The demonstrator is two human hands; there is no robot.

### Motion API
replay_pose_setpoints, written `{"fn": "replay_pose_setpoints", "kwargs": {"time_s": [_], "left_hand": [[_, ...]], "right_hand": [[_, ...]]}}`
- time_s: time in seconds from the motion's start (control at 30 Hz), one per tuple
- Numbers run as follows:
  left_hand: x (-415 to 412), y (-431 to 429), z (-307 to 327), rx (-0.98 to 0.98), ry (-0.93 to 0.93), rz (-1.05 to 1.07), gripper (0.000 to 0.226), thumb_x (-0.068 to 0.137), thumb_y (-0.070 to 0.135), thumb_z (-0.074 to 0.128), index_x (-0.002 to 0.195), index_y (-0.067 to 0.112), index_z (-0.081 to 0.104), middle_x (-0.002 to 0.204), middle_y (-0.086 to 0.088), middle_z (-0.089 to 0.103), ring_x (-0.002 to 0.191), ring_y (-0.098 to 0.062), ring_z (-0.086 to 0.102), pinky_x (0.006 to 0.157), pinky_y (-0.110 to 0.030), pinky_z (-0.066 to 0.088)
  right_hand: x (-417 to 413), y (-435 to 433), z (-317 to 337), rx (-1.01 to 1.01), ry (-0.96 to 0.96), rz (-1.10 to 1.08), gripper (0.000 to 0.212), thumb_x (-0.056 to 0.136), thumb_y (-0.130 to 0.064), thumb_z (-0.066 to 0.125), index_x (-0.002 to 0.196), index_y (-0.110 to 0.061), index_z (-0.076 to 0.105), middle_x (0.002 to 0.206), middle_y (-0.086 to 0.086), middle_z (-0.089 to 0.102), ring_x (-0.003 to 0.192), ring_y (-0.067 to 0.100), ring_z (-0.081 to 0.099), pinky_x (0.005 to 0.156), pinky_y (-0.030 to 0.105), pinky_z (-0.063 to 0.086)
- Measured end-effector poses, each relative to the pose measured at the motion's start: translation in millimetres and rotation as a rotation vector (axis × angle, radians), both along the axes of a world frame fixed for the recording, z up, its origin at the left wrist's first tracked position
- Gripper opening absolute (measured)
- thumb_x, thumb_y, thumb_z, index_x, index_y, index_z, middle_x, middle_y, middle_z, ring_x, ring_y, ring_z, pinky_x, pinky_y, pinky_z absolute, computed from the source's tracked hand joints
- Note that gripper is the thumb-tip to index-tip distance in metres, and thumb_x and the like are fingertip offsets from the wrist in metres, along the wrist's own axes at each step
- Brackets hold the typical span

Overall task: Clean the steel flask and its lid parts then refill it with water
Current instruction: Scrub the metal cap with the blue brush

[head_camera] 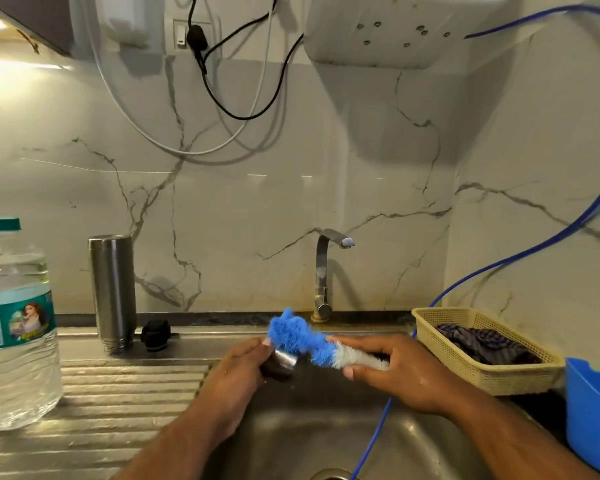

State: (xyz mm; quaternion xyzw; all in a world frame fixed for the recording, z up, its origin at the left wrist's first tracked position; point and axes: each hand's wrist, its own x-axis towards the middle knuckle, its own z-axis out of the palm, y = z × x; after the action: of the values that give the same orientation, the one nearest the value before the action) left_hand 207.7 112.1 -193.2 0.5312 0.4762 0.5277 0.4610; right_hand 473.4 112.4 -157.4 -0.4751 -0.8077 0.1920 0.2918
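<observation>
While your left hand (246,362) pinches the small steel-rimmed lid part (280,364) over the sink (291,438) and your right hand (388,368) is closed round the white end of the blue bottle brush (302,337), the weak point is that lid part — it looks wet and you hold it only at the fingertips, so a hard push of the bristles could pop it loose into the basin, near the drain at the bottom edge of the view. Your right hand grips the bristled section itself, not a handle that I can see, and that gives you less control of the tip. The steel flask (112,292) stands mouth-down on the bench at the left, well apart from your hands, with the black stopper (156,335) just beside it; a careless left elbow could topple that tall flask or roll the stopper away. The blue tube (374,441) hangs down into the sink beneath your right forearm — snag it and it may drag across your work. The big water bottle (14,323) sits capped at the far left, so the refill is not yet begun.
</observation>
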Motion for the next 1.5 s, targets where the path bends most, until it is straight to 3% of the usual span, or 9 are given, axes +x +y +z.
{"fn": "replay_pose_setpoints", "kwargs": {"time_s": [0.07, 0.27, 0.4, 0.5, 0.6, 0.73, 1.0, 1.27, 1.5], "left_hand": [[4, -6, 4, -0.004, -0.049, -0.01, 0.037, 0.103, 0.039, 0.051, 0.102, 0.012, 0.076, 0.101, -0.01, 0.078, 0.105, -0.028, 0.071, 0.101, -0.045, 0.052], [6, -14, 9, 0.055, -0.081, -0.078, 0.024, 0.102, 0.024, 0.056, 0.116, 0.01, 0.069, 0.109, -0.011, 0.076, 0.113, -0.03, 0.068, 0.107, -0.049, 0.048], [7, -17, 13, 0.068, -0.108, -0.095, 0.02, 0.098, 0.01, 0.059, 0.116, 0.007, 0.068, 0.111, -0.011, 0.076, 0.107, -0.023, 0.072, 0.093, -0.036, 0.058], [6, -17, 10, 0.094, -0.064, -0.11, 0.022, 0.097, 0.008, 0.061, 0.117, 0.006, 0.067, 0.111, -0.009, 0.076, 0.111, -0.024, 0.071, 0.092, -0.031, 0.058], [7, -19, 13, 0.075, -0.114, -0.12, 0.026, 0.095, 0.006, 0.061, 0.119, 0.014, 0.068, 0.114, -0.004, 0.076, 0.11, -0.018, 0.072, 0.091, -0.031, 0.058], [8, -20, 14, 0.045, -0.175, -0.123, 0.025, 0.096, 0.004, 0.059, 0.12, 0.01, 0.066, 0.117, -0.01, 0.074, 0.109, -0.019, 0.072, 0.093, -0.034, 0.058], [7, -12, 13, -0.031, -0.383, -0.052, 0.026, 0.097, 0.002, 0.057, 0.122, 0.007, 0.063, 0.12, -0.015, 0.072, 0.113, -0.028, 0.07, 0.098, -0.044, 0.055], [11, -19, 16, -0.009, -0.353, -0.079, 0.026, 0.093, -0.003, 0.06, 0.117, 0.004, 0.064, 0.116, -0.016, 0.074, 0.108, -0.024, 0.073, 0.105, -0.044, 0.05], [13, -22, 28, -0.06, -0.543, -0.043, 0.025, 0.101, 0.019, 0.055, 0.12, 0.004, 0.062, 0.113, -0.02, 0.074, 0.109, -0.036, 0.07, 0.105, -0.053, 0.049]], "right_hand": [[-1, -2, 1, 0.015, 0.03, -0.015, 0.049, 0.082, -0.071, 0.067, 0.129, -0.063, 0.057, 0.124, -0.035, 0.064, 0.114, -0.009, 0.06, 0.104, 0.033, 0.05], [-4, -8, 7, 0.031, 0.15, -0.047, 0.028, 0.096, -0.041, 0.066, 0.122, -0.053, 0.067, 0.101, -0.044, 0.066, 0.096, -0.021, 0.059, 0.089, 0.006, 0.044], [-5, -14, 12, -0.021, 0.147, -0.022, 0.028, 0.092, -0.049, 0.068, 0.115, -0.063, 0.066, 0.117, -0.029, 0.07, 0.102, -0.01, 0.064, 0.085, 0.012, 0.049], [-7, -14, 14, 0.052, 0.1, -0.076, 0.027, 0.091, -0.054, 0.066, 0.115, -0.066, 0.063, 0.118, -0.036, 0.064, 0.102, -0.014, 0.061, 0.091, 0.012, 0.047], [-7, -17, 16, -0.005, 0.092, 0.004, 0.032, 0.085, -0.059, 0.069, 0.115, -0.068, 0.063, 0.124, -0.033, 0.064, 0.113, -0.011, 0.058, 0.1, 0.018, 0.049], [-10, -17, 15, 0.049, 0.103, -0.051, 0.029, 0.088, -0.058, 0.068, 0.11, -0.075, 0.059, 0.119, -0.037, 0.062, 0.112, -0.011, 0.058, 0.092, 0.011, 0.046], [-10, -16, 11, 0.046, 0.124, -0.054, 0.032, 0.09, -0.056, 0.066, 0.113, -0.076, 0.056, 0.126, -0.029, 0.064, 0.112, -0.009, 0.059, 0.101, 0.025, 0.052], [-20, -17, 8, 0.105, 0.1, -0.075, 0.034, 0.093, -0.057, 0.062, 0.12, -0.075, 0.052, 0.131, -0.027, 0.062, 0.113, -0.009, 0.056, 0.101, 0.024, 0.049], [-13, -20, 13, 0.004, 0.169, 0.017, 0.035, 0.095, -0.044, 0.066, 0.118, -0.069, 0.059, 0.124, -0.034, 0.06, 0.109, -0.017, 0.056, 0.084, 0.004, 0.045]]}}
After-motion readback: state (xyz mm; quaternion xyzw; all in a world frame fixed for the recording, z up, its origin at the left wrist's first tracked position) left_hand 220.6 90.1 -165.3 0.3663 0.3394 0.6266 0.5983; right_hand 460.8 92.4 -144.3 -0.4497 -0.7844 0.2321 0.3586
